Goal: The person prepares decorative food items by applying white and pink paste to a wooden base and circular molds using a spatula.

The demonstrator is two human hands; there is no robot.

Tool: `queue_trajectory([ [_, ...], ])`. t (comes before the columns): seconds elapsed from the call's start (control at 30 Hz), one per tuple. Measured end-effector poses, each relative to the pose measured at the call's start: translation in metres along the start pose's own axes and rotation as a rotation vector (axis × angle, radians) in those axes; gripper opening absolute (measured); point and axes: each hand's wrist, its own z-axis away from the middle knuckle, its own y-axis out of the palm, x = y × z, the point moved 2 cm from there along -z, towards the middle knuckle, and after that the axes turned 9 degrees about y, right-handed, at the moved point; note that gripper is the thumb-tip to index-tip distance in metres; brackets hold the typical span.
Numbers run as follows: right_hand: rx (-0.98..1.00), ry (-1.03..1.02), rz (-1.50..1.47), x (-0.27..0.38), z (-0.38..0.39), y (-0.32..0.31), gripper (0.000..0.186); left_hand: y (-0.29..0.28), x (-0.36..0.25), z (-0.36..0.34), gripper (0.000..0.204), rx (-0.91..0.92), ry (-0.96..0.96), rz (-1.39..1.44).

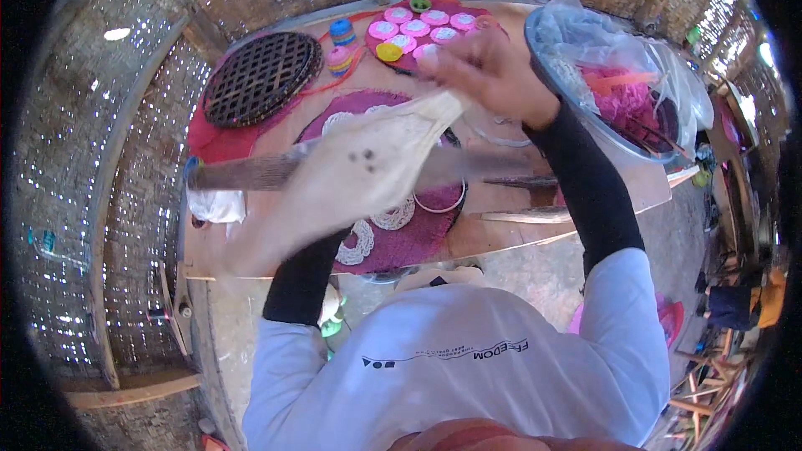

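A cream cloth with a few dark spots stretches slantwise over the worktable, its lower left part smeared by motion. Its gathered upper right corner meets my right hand, which seems to grip it there; the fingers point left and are blurred. My left forearm, in a black sleeve, reaches up under the cloth, and the hand itself is hidden or smeared. Beneath the cloth lies a round magenta mat with white crocheted rings. A long grey-brown strip runs crosswise behind the cloth, also blurred.
Toward the back are a dark woven lattice tray, blue and multicoloured thread spools, and a magenta mat holding several pink-and-white discs and a yellow piece. At right, a basin contains plastic bags and pink yarn.
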Motion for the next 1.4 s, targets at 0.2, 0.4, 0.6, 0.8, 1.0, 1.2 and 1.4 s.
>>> queue_trajectory([
  [0.2, -0.324, 0.26, -0.849, 0.038, -0.037, 0.024, 0.032, 0.037, 0.075, 0.014, 0.045, 0.029, 0.298, 0.099],
  [0.4, -0.162, -0.102, 0.01, 0.091, 0.019, 0.043, 0.028, -0.006, 0.043, 0.04, 0.038, 0.022, 0.382, 0.318],
  [0.6, -0.206, -0.249, 0.257, 0.101, 0.093, 0.014, 0.035, 0.0, 0.045, 0.038, 0.03, 0.312, 0.368, 0.138],
  [0.8, -0.846, -0.437, -0.685, 0.083, 0.15, -0.086, 0.015, 0.034, 0.069, 0.057, 0.028, 0.098, 0.248, 0.883],
  [1.0, -1.246, -0.459, -0.714, 0.035, 0.149, -0.087, 0.014, 0.046, 0.048, 0.035, 0.033, -0.096, 0.442, 0.452],
  [1.2, -1.334, -0.409, -0.827, -0.006, 0.148, -0.092, 0.013, 0.069, 0.044, 0.021, 0.036, -0.083, 0.523, 0.656],
  [1.4, -1.345, -0.476, -1.009, -0.027, 0.143, -0.091, 0.013, 0.073, 0.027, 0.007, 0.041, -0.079, 0.37, 0.898],
])
